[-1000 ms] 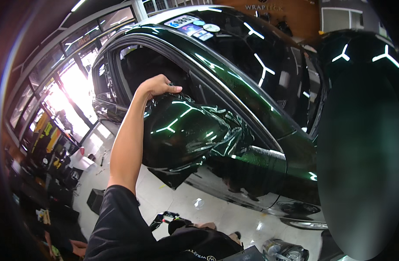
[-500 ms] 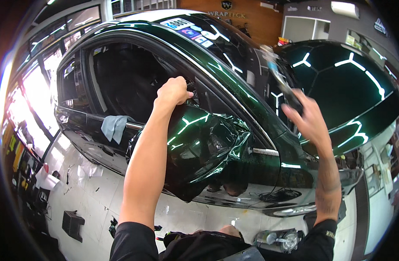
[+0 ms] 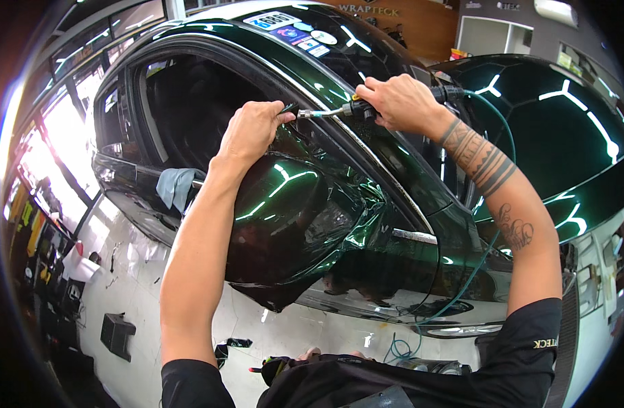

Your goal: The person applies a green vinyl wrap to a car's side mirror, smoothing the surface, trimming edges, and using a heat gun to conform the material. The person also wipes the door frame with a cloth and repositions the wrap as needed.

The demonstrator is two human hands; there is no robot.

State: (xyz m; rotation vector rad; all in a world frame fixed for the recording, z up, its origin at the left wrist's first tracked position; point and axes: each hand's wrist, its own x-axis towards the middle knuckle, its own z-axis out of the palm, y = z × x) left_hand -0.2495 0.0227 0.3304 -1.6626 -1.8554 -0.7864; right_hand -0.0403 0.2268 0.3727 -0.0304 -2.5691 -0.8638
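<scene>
A glossy dark green film (image 3: 285,204) covers the side mirror of a dark green car, smooth over the middle and bunched into wrinkles toward the right. My left hand (image 3: 252,132) is closed, its fingertips pinching the film's edge above the mirror. Closed around a handheld torch (image 3: 451,94), my right hand (image 3: 402,102) holds it almost level over the windscreen pillar. The torch's metal nozzle (image 3: 317,113) points left, close to the pinched edge. A teal hose (image 3: 506,129) trails from its back end down to the floor. No flame can be made out.
The car's front door window frame (image 3: 210,58) stands behind my left hand. A blue-grey cloth (image 3: 176,187) hangs at the door handle. On the tiled floor are a black step stool (image 3: 117,334) and film scraps (image 3: 234,343). The bonnet (image 3: 543,129) lies to the right.
My right hand has swung left and inward, bringing the torch from upright to nearly level beside my left hand. My left hand has risen slightly leftward, now pinching the film's edge.
</scene>
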